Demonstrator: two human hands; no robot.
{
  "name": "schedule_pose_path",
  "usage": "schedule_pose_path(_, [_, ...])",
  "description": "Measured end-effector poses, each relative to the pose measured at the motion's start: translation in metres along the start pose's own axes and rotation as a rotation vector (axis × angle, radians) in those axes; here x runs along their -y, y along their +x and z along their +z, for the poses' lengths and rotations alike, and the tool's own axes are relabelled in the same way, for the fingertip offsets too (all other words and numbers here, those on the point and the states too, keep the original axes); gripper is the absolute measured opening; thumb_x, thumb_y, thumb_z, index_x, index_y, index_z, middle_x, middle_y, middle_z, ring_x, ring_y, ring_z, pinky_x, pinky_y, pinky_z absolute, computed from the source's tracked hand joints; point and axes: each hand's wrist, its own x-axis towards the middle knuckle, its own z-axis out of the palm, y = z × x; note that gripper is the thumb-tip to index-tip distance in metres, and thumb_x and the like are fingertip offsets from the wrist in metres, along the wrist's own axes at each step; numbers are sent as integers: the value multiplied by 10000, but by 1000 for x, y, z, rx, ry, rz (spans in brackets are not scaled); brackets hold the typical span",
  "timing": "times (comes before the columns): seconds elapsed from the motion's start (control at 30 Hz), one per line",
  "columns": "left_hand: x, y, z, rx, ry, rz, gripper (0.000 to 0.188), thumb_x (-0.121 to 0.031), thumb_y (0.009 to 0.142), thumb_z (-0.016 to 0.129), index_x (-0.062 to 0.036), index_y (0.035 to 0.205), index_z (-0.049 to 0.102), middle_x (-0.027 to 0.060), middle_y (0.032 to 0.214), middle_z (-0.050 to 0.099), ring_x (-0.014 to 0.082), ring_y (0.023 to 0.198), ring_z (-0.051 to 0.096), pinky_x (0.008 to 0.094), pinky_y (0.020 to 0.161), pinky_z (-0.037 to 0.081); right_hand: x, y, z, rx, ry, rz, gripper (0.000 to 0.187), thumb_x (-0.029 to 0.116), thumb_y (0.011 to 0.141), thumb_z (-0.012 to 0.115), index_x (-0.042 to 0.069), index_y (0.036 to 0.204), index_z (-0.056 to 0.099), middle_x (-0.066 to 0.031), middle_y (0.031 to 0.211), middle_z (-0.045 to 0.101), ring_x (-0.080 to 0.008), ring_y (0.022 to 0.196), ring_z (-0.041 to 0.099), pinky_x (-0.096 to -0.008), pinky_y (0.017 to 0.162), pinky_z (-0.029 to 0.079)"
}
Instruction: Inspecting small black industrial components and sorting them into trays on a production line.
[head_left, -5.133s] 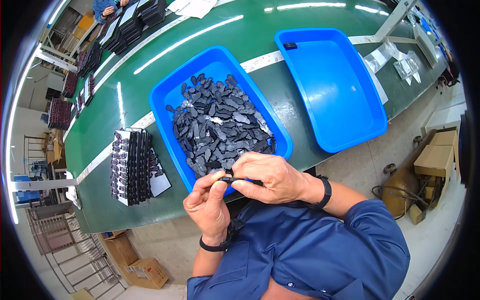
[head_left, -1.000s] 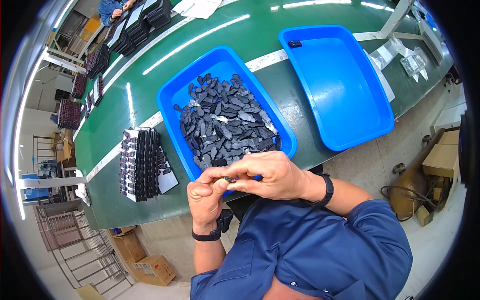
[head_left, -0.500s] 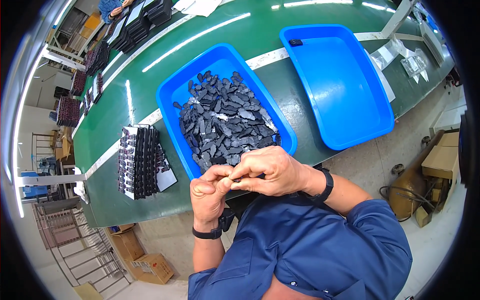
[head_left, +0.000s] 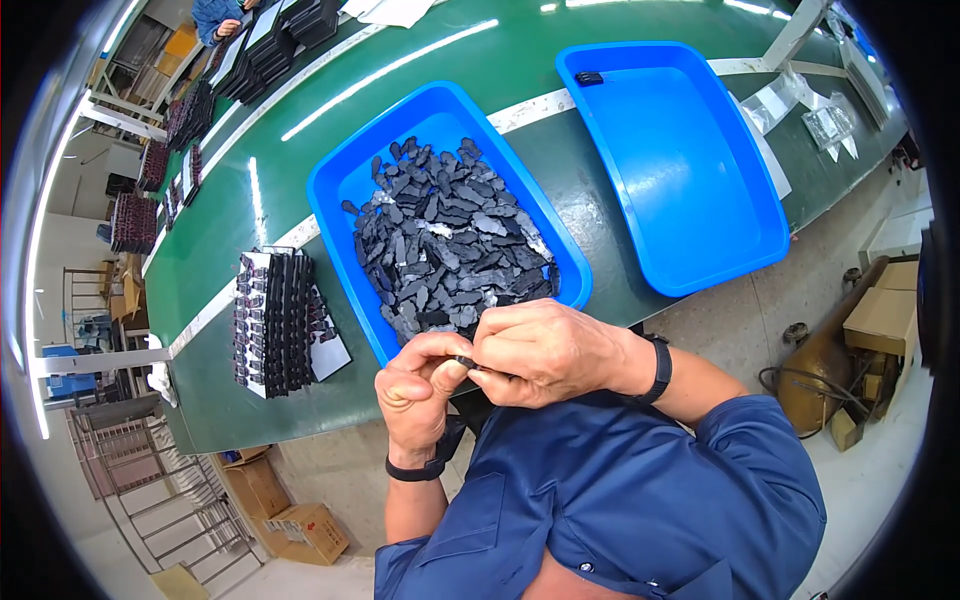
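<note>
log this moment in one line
hands: pinching small black part; left blue tub: dark flat pieces; right blue tub: black parts, far-left corner

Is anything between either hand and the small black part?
Nothing visible: the left hand and right hand meet at the black part, fingertips on it. The left tub lies beyond, not between.

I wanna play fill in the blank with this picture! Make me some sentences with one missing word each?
1. The left tray and the right tray are both coloured ____.
2. The big heap of dark pieces lies in the ____ tray.
3. The left hand and the right hand hold one small piece coloured ____.
4. The tabletop is coloured ____.

Missing words: blue; left; black; green.
</note>
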Motion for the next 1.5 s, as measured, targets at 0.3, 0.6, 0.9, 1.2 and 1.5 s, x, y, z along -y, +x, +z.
schedule_pose_path(0.3, [-17,2,11,-26,378,-10,278,90,908,736,6,681,598,199,1054,737,250,940,704,325,786,567,1,0,-4,35,-22,76,230,-28,763,684,43,703,474,-89,625,446,-281,566,524,-414,502,450])
schedule_pose_path(0.6, [-29,5,13,63,644,70,256,110,846,772,17,679,601,197,1002,746,252,913,706,333,757,560,-11,-5,-6,108,48,-20,235,-34,763,676,48,702,465,-84,632,456,-271,596,528,-399,523,457])
schedule_pose_path(0.9, [-17,1,11,-29,431,96,324,113,819,792,6,638,546,189,1004,741,289,909,704,364,764,558,-17,-5,-1,62,87,-75,219,-36,788,682,40,716,489,-91,715,528,-269,656,561,-391,563,479])
schedule_pose_path(1.2, [-12,1,9,35,572,208,424,58,858,796,11,611,454,200,1047,714,274,943,663,370,809,554,-15,-7,-2,80,-6,-69,207,-35,784,691,32,731,503,-90,707,522,-267,639,563,-394,556,474])
schedule_pose_path(1.5, [-6,-1,10,-85,345,42,362,100,876,763,39,626,509,203,1080,714,240,927,688,335,771,569,-16,-9,1,102,7,20,197,-30,789,714,26,735,534,-98,684,536,-267,618,583,-390,537,475])
